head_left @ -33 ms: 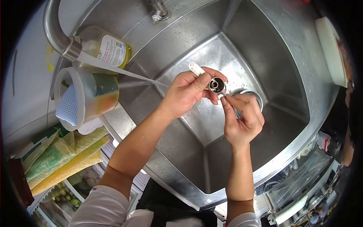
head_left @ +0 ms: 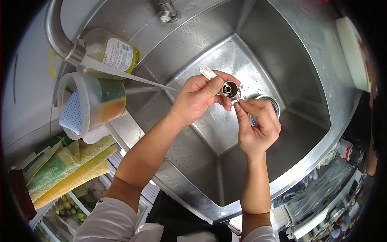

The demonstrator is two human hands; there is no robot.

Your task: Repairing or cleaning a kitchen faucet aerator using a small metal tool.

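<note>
My left hand [head_left: 200,94] is closed around a small metal cup [head_left: 230,89] with a long pale handle [head_left: 208,72], like a measuring spoon. Its round mouth faces up, and a smaller ring-shaped part shows inside. Close by, my right hand [head_left: 260,127] pinches something thin and metallic at the cup's near edge; my fingertips hide most of it. Both hands are above the steel sink [head_left: 217,133]. Partly behind my right hand, a round metal rim [head_left: 275,105] lies at the sink bottom. Small dark bits are scattered beyond it.
At the left, a curved tap [head_left: 60,36] sends a slanting stream of water [head_left: 121,73] into the sink. Beside it stand a soap bottle [head_left: 119,54] and a clear plastic tub [head_left: 86,107] with a blue-dotted cloth. A white block [head_left: 352,54] rests on the right ledge.
</note>
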